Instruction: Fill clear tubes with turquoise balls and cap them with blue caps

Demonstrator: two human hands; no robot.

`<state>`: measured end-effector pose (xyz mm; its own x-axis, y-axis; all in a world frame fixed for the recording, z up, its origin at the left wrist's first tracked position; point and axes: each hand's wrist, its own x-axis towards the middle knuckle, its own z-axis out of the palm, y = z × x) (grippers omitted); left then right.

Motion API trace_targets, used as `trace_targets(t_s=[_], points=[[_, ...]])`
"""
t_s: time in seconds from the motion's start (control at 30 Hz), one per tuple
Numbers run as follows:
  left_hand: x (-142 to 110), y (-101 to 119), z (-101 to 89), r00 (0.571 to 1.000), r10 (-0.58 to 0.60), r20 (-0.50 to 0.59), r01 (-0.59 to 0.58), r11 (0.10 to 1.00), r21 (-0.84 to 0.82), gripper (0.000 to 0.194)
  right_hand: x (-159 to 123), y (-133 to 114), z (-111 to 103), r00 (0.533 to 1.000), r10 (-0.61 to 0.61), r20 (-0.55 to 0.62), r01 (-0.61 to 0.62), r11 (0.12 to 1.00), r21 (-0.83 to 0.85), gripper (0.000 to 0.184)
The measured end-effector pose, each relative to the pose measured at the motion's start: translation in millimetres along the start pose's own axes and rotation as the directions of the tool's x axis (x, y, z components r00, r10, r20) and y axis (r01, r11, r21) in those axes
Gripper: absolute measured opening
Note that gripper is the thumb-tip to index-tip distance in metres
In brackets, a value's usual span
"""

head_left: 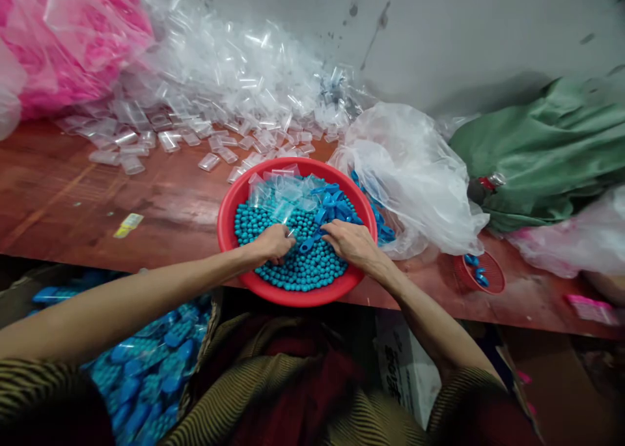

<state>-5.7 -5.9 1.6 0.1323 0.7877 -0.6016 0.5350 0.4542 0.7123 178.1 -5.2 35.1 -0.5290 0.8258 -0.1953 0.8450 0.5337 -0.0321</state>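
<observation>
A red basin [225,228] in front of me holds many small blue beads [305,278]. Clear plastic tubes [286,189] lie on the beads toward the back, and blue plastic pieces [334,202] are heaped at the back right. My left hand [275,243] is low over the beads with its fingers curled together; a clear glint shows at the fingertips, but what they hold is unclear. Across from it, my right hand [350,241] pinches one end of a blue plastic piece with a rounded, holed end [307,245], just above the beads.
A large pile of clear tubes [219,75] covers the table's back. Pink items in a bag [78,36] stand left, a white plastic bag [410,172] and green cloth [541,146] right. A small red basket [491,273] sits near the edge. Below left, a box holds bagged blue items [151,361].
</observation>
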Motion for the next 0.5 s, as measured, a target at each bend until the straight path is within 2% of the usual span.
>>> trace_targets(t_s=[0.1, 0.17, 0.27, 0.37, 0.43, 0.5], points=[[10.4, 10.6, 7.4, 1.000, 0.002, 0.000, -0.002, 1.000, -0.027, 0.007, 0.7, -3.7, 4.2, 1.000, 0.028, 0.009, -0.027, 0.999, -0.031, 0.026], [13.9, 13.7, 8.4, 0.999, 0.025, 0.043, -0.021, 0.996, -0.085, 0.004, 2.2, -2.1, 6.7, 0.999, 0.037, 0.018, -0.037, 0.999, -0.024, 0.026], [12.1, 10.1, 1.4, 0.985, 0.073, 0.158, -0.025, 0.957, -0.290, 0.010, 1.6, 6.2, 9.1, 0.999, 0.049, -0.014, -0.048, 0.997, 0.066, 0.027], [2.1, 0.2, -11.1, 0.977, 0.140, 0.162, -0.044, 0.870, -0.491, 0.016, -3.0, 13.0, 7.7, 0.993, 0.061, -0.103, -0.049, 0.992, 0.113, 0.032], [-7.2, -6.7, -18.6, 0.978, 0.173, 0.119, -0.079, 0.829, -0.554, 0.020, -5.8, 12.1, 4.7, 0.988, 0.008, -0.154, 0.005, 0.996, 0.087, 0.036], [-16.2, -12.4, -23.8, 0.971, 0.207, 0.116, -0.097, 0.794, -0.601, 0.025, -6.8, 7.2, 2.3, 0.982, -0.097, -0.161, 0.104, 0.994, 0.038, 0.039]])
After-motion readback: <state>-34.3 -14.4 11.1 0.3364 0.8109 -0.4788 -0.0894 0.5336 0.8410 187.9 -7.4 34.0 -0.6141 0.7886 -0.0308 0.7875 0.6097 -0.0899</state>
